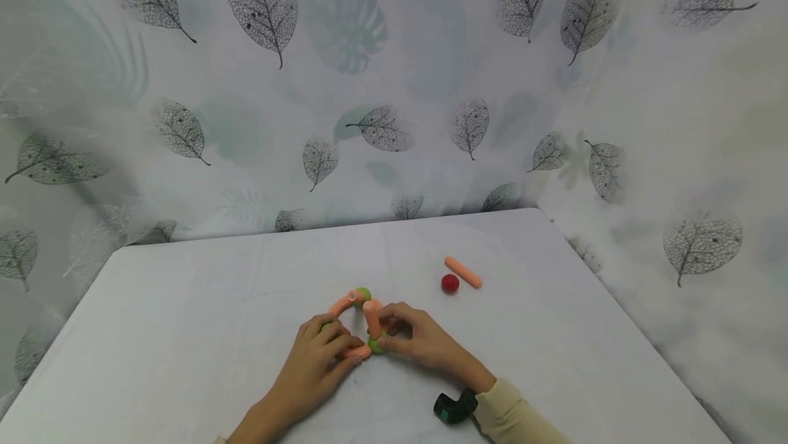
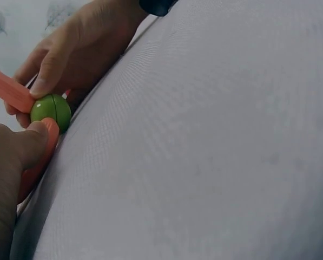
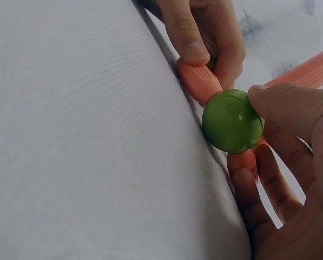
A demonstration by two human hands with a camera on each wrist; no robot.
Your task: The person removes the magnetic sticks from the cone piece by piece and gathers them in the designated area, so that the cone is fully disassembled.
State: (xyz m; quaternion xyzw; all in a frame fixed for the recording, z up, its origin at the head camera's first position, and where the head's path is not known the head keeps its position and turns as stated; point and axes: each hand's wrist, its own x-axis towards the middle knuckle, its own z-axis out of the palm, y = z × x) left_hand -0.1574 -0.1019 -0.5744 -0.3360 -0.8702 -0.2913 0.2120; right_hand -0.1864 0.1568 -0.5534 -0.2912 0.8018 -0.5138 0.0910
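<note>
A ring of orange rods, some of them curved, joined by green balls lies on the white table in the head view. The nearest green ball [image 3: 233,122] has a straight orange rod [image 1: 372,319] standing up from it, slightly tilted. My left hand [image 1: 323,358] pinches the front orange rod [image 3: 200,81] beside this ball, thumb on top. My right hand [image 1: 421,341] grips the ball, its thumb where the ball meets the upright rod; its other fingers touch another orange rod [image 3: 242,164]. A second green ball [image 1: 363,295] sits at the far side, and my left fingers partly hide a third.
Further back on the right of the table [image 1: 542,334], a red ball [image 1: 450,284] lies close to a loose straight orange rod [image 1: 463,272]. A dark curved device [image 1: 455,408] is by the right wrist. Leaf-printed cloth [image 1: 418,88] hangs behind the table.
</note>
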